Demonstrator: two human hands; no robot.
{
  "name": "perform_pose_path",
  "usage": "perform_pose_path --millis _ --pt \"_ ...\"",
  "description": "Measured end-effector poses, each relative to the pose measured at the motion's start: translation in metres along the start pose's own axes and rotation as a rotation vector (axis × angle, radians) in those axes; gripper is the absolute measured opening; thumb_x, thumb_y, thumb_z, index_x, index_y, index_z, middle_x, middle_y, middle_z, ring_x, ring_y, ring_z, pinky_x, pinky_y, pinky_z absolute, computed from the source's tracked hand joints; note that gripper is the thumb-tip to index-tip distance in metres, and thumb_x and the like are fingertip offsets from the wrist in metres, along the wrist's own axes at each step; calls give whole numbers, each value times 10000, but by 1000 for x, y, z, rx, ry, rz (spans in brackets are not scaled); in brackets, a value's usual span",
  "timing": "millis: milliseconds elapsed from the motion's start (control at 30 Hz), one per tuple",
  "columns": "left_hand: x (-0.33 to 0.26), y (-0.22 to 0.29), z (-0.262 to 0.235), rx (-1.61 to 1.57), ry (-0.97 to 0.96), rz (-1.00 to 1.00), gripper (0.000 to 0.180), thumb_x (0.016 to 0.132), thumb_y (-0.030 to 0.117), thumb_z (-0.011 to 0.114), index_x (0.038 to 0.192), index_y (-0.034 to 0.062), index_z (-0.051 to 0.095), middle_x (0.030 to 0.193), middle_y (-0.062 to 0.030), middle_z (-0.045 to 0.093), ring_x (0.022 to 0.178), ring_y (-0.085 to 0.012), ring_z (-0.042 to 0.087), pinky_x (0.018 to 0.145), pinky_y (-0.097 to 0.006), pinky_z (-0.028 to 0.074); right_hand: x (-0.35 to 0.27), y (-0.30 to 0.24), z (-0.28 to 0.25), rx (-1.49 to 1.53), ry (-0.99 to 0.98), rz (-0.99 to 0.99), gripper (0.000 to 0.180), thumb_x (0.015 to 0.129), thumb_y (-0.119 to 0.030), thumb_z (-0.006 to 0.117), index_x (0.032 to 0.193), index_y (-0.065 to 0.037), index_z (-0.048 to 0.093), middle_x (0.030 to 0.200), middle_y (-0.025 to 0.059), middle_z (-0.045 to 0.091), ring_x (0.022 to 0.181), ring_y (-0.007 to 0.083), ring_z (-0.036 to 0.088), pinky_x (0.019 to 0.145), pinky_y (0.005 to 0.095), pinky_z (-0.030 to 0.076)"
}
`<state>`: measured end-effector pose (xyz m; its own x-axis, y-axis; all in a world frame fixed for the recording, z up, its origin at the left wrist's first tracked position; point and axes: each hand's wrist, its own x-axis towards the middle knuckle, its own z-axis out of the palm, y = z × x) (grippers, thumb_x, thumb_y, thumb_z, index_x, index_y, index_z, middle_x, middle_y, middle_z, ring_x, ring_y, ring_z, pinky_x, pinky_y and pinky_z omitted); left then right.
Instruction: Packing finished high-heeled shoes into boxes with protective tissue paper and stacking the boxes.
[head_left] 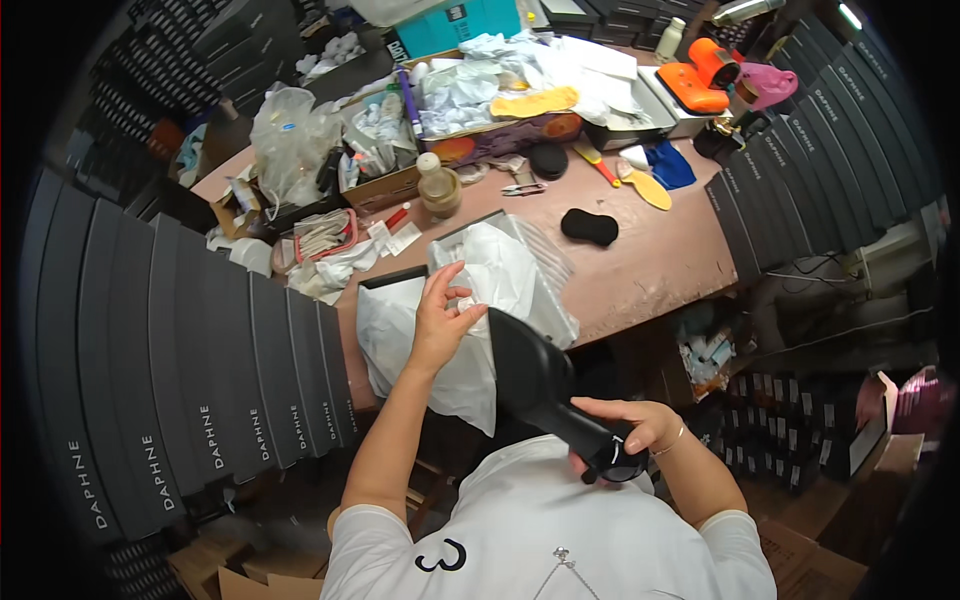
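Observation:
A glossy black shoe (535,365) hangs tilted in front of my chest, its broad end up toward the table and its narrower end down to the right. My right hand (640,428) is closed around that narrow end, thumb on top. My left hand (440,322) is raised beside the broad end, its fingers partly curled but apart, with the thumb tip close to the shoe's edge; whether they touch I cannot tell. Behind my left hand, white tissue paper (490,262) spills from an open shoe box (392,277) at the table's front edge.
Stacks of dark shoe boxes (180,370) rise at the left, with more boxes (830,140) at the right. On the pink table (650,290) lie a black oval pad (589,227), a bottle (438,185), yellow insoles (647,188), an orange device (697,85) and a carton of crumpled paper (490,140).

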<state>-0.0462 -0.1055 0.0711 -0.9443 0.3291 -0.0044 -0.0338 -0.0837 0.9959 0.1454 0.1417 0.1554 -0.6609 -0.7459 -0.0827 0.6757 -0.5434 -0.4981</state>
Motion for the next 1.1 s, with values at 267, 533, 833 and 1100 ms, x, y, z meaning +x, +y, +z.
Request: perform_pose_path --millis 267,533,833,1100 --pt "-22 74 8 465 -242 252 388 767 -37 598 1139 74 614 1333 -119 468 1084 -204 548 844 -300 469 25 -17 8 -269 98 144 874 817 -264 660 1492 -19 163 1148 157 585 1093 218 550 978 315 389" --pt "-32 8 -42 1101 -6 394 346 760 -46 621 1097 33 609 1207 -132 547 987 -217 591 837 -312 499 17 5 -7 -348 490 -6 781 868 -188 574 1494 -19 138 1187 178 571 1050 226 589 945 310 439" --pt "-13 22 63 199 112 146 175 845 -10 567 1001 4 646 848 -89 581 740 -165 568 678 -252 453 -14 1 -10 -385 184 -45 885 808 -235 654 1498 -27 139 1165 165 578 1071 216 567 954 322 409" --pt "29 20 40 131 251 94 159 849 102 674 939 -29 672 823 -9 651 728 -60 546 635 -226 442 39 -10 -20 -1144 455 356 863 821 -350 646 1466 13 203 1279 238 517 1150 294 517 1000 313 372"
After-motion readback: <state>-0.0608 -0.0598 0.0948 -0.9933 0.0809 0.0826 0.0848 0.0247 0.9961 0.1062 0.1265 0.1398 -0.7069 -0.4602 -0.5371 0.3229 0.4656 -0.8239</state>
